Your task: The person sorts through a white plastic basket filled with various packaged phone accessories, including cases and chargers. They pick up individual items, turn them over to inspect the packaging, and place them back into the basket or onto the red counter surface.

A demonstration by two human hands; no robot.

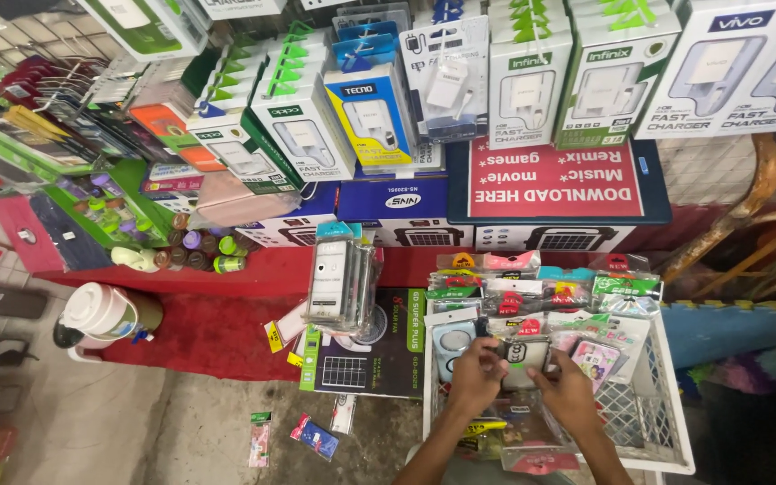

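Note:
My left hand (pixel 476 375) and my right hand (pixel 568 388) reach into a white wire basket (pixel 648 422) at the lower right. Together they grip a small packaged item in clear plastic (pixel 524 357), held between the fingertips over the basket. The basket holds several small accessory packets in clear sleeves with coloured header cards (pixel 532 292). More clear packets lie under my wrists near the basket's front.
Charger boxes (pixel 532 81) stand stacked at the back on a red-covered stall (pixel 217 332). A red sign board (pixel 554 180) lies beside them. A bundle of clear packets (pixel 341 287) rests on a dark solar fan box (pixel 374 350). A white jug (pixel 101 314) and loose packets (pixel 316 438) sit on the concrete floor.

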